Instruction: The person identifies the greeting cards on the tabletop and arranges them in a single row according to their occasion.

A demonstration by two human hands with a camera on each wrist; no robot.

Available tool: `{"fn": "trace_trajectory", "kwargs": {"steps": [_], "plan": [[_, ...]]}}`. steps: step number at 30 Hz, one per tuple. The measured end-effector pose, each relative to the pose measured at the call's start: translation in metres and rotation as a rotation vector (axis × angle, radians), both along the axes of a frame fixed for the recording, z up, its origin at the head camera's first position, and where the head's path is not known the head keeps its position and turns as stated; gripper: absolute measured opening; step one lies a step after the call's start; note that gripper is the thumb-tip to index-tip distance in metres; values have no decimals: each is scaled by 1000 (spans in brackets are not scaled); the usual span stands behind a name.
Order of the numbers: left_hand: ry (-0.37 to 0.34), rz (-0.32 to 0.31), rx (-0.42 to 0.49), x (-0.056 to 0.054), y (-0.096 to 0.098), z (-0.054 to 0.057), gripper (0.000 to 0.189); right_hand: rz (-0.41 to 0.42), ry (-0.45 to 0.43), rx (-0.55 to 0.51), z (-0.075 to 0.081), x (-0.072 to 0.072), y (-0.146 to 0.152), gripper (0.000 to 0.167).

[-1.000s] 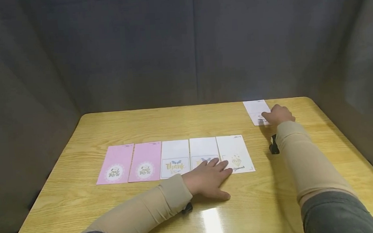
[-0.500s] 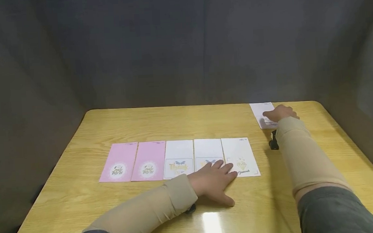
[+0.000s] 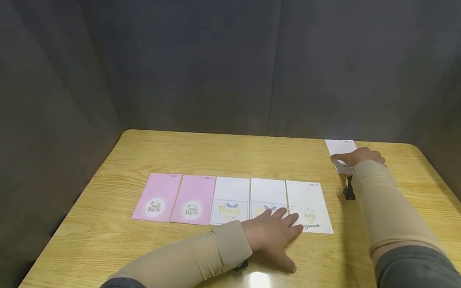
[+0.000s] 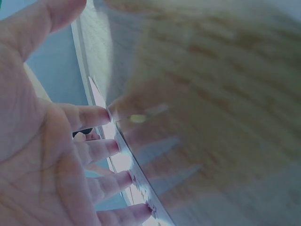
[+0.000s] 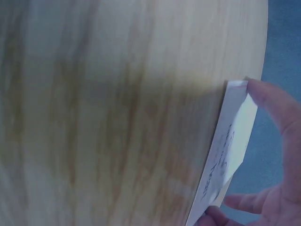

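Observation:
My left hand [image 3: 273, 236] lies with fingers spread and straight, fingertips resting on a white "Thank you" card [image 3: 268, 188] and the lower left of the white Diamonds card [image 3: 307, 201]. In the left wrist view, the fingertips [image 4: 113, 146] touch the cards' near edge. At the far right, my right hand [image 3: 360, 157] grips a white card [image 3: 339, 147] across its width. Its thumb is at the left edge, as the right wrist view of the card [image 5: 218, 150] shows, with the curled fingers at the opposite edge. The hand covers the lower right of this card.
Left of my left hand, another white "Thank you" card [image 3: 229, 190] and two pink "Smile More" cards, one at the row's left end [image 3: 162, 188] and its neighbour [image 3: 198, 188], lie side by side on the wooden table [image 3: 215, 151]. Dark curtains [image 3: 194, 67] stand around the table.
The head view has tilted and shifted. My right thumb has moved from the white card's face to its left edge. My left hand keeps its place on the cards.

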State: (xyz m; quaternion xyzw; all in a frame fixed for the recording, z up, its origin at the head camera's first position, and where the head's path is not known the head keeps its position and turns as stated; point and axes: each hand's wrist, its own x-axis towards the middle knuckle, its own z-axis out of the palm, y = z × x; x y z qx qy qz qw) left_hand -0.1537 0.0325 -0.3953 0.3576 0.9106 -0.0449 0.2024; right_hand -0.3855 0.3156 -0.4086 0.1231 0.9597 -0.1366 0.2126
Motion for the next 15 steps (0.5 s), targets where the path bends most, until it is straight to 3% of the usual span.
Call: {"fn": "trace_trajectory", "kwargs": {"steps": [6, 15], "plan": [[-14, 12, 2, 0, 0, 1, 100, 9, -29, -12, -3, -5, 3, 122], [-15, 20, 8, -9, -1, 3, 101, -126, 22, -160, -1, -10, 14, 122]]}}
